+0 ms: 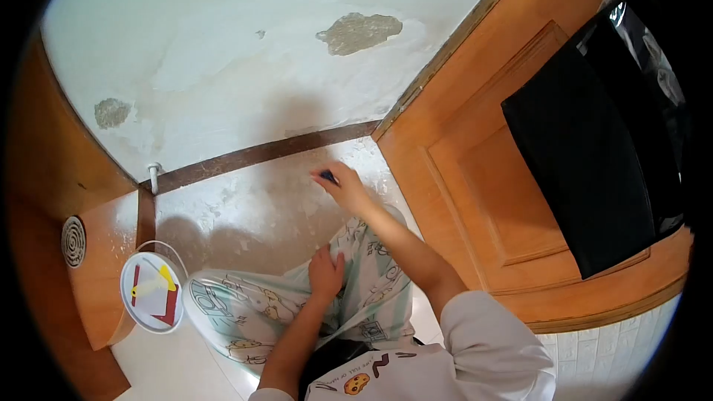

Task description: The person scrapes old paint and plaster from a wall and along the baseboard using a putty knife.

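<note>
My right hand (340, 184) is raised over the floor near the wall, its fingers closed on a small dark object (327, 176) that is too small to name. On the patterned trousers (252, 304), between the knees, rests my left hand (325, 273); its thumb stands apart from the fingers and nothing shows in it. Ahead is a white wall (223, 67) with a large grey bare patch (360, 33) and a smaller one (112, 113) at the left. White dust and flakes lie on the floor (245, 200) below the brown baseboard (275, 150).
A white bucket (151, 291) with a red and yellow label stands at the left, beside a round drain cover (73, 241). A short white pipe (154, 178) rises by the wall. An orange wooden door (475, 178) with a black bag (587, 148) is on the right.
</note>
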`<state>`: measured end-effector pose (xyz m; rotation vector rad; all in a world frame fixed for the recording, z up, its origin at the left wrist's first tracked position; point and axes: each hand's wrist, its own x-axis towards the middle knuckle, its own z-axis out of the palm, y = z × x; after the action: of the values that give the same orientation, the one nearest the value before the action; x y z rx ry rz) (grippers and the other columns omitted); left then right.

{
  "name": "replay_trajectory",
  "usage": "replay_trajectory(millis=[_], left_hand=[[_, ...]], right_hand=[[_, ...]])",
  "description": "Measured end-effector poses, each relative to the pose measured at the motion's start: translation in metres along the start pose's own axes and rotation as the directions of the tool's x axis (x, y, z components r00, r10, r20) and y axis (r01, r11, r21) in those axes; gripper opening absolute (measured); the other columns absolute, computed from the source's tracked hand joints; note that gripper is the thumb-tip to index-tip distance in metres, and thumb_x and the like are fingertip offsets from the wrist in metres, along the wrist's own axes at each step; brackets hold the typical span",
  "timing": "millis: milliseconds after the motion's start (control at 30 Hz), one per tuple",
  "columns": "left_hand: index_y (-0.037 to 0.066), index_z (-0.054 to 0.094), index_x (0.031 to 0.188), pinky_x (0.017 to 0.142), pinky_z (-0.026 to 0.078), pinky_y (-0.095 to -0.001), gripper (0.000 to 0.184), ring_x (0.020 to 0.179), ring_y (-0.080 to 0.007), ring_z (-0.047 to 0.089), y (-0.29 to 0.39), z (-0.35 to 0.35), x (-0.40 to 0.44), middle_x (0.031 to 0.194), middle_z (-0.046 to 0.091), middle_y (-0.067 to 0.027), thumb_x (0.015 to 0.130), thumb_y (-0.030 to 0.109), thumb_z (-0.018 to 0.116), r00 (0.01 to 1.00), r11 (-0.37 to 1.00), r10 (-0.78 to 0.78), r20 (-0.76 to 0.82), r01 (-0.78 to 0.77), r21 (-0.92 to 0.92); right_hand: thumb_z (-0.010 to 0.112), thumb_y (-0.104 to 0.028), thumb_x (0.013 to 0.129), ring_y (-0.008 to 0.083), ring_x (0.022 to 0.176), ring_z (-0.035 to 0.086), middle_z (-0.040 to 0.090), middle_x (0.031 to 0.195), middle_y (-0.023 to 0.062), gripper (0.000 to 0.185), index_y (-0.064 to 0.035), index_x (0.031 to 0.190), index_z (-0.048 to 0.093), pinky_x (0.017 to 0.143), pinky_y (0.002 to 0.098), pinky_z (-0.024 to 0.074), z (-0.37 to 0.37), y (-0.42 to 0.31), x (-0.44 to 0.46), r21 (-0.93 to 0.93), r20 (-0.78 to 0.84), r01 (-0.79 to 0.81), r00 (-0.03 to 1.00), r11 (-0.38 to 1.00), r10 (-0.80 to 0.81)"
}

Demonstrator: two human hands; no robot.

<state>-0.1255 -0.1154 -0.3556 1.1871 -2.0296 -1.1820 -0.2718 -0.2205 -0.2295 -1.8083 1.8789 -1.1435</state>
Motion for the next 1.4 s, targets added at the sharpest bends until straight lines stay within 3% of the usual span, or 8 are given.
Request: replay_trajectory(millis=[67,133,233,367,467,867,1067,1400], left_hand=[[-0.005,0.045,0.116,0.08,0.041,-0.0433,0.044,0.091,-0.0395,0.051,0.001,0.001,0.001,0.101,0.054,-0.0251,0.085,0.026,0.05,0.998,0.997,0.061,0.003,-0.061,0.044],[-0.005,0.045,0.116,0.08,0.041,-0.0435,0.043,0.091,-0.0398,0.051,0.007,-0.004,-0.002,0.099,0.054,-0.0252,0.085,0.025,0.049,0.999,0.996,0.038,0.028,-0.04,0.08],[-0.004,0.045,0.115,0.079,0.041,-0.044,0.042,0.09,-0.0399,0.051,0.008,-0.001,-0.004,0.097,0.053,-0.0248,0.084,0.023,0.049,0.994,0.987,0.099,-0.048,-0.092,0.129],[-0.006,0.044,0.115,0.081,0.039,-0.0441,0.044,0.091,-0.0399,0.049,0.01,-0.008,-0.017,0.102,0.051,-0.0243,0.08,0.02,0.052,0.964,0.971,0.212,-0.162,-0.188,0.148],[-0.007,0.043,0.115,0.083,0.037,-0.0446,0.046,0.092,-0.0404,0.047,0.016,-0.013,-0.019,0.105,0.05,-0.0246,0.077,0.016,0.053,0.928,0.955,0.288,-0.237,-0.262,0.137],[-0.008,0.041,0.116,0.085,0.036,-0.0455,0.048,0.095,-0.0422,0.046,0.014,-0.007,-0.014,0.107,0.048,-0.0272,0.075,0.013,0.052,0.965,0.968,0.229,-0.125,-0.211,0.139],[-0.007,0.041,0.116,0.085,0.036,-0.0449,0.049,0.097,-0.0416,0.046,0.008,-0.005,-0.008,0.108,0.049,-0.0256,0.075,0.015,0.052,0.991,0.984,0.131,-0.036,-0.126,0.124],[-0.005,0.043,0.113,0.087,0.035,-0.0451,0.049,0.1,-0.0391,0.046,0.0,-0.001,-0.006,0.11,0.049,-0.0242,0.072,0.018,0.054,0.994,0.988,0.101,-0.038,-0.095,0.123]], right_hand=[[0.067,-0.023,0.077,0.0295,0.077,0.054,0.055,0.079,0.0158,0.021,-0.0041,0.084,0.061,0.067,0.0385,0.0417,0.001,0.027,-0.036,0.089,-0.186,-0.006,0.982,0.996,0.022],[0.068,-0.023,0.076,0.0275,0.075,0.053,0.055,0.079,0.0152,0.02,-0.0042,0.082,0.063,0.063,0.0367,0.0415,-0.018,0.048,-0.062,-0.353,-0.312,-0.029,0.946,0.935,-0.089],[0.066,-0.021,0.078,0.0204,0.053,0.047,0.052,0.058,0.0106,0.023,0.0017,0.073,0.061,0.052,0.0323,0.0384,-0.056,0.062,-0.084,-0.069,-0.502,-0.407,0.803,0.911,0.321],[0.062,-0.022,0.083,0.0119,0.049,0.046,0.054,0.054,0.0057,0.03,0.0037,0.068,0.059,0.046,0.0262,0.0364,-0.098,0.06,-0.097,0.118,-0.604,-0.302,0.734,0.946,0.309],[0.061,-0.024,0.084,0.0102,0.043,0.047,0.054,0.054,0.0043,0.033,0.0007,0.063,0.056,0.04,0.0229,0.034,-0.121,0.075,-0.099,0.508,-0.572,-0.265,0.607,0.82,0.551],[0.054,-0.012,0.084,0.0166,0.038,0.052,0.055,0.053,0.0118,0.022,0.0071,0.071,0.056,0.033,0.0283,0.0416,-0.099,0.235,-0.176,0.676,-0.448,-0.567,0.191,0.471,0.873],[0.058,-0.011,0.081,0.0167,0.04,0.054,0.056,0.053,0.0113,0.018,0.0069,0.078,0.059,0.036,0.0287,0.0439,-0.074,0.279,-0.141,0.331,-0.465,-0.789,0.341,0.518,0.817],[0.059,-0.01,0.083,0.0119,0.05,0.054,0.059,0.062,0.0089,0.014,0.0039,0.086,0.06,0.044,0.0244,0.0419,0.017,0.268,0.005,0.305,-0.039,-0.539,0.817,0.785,0.576]])
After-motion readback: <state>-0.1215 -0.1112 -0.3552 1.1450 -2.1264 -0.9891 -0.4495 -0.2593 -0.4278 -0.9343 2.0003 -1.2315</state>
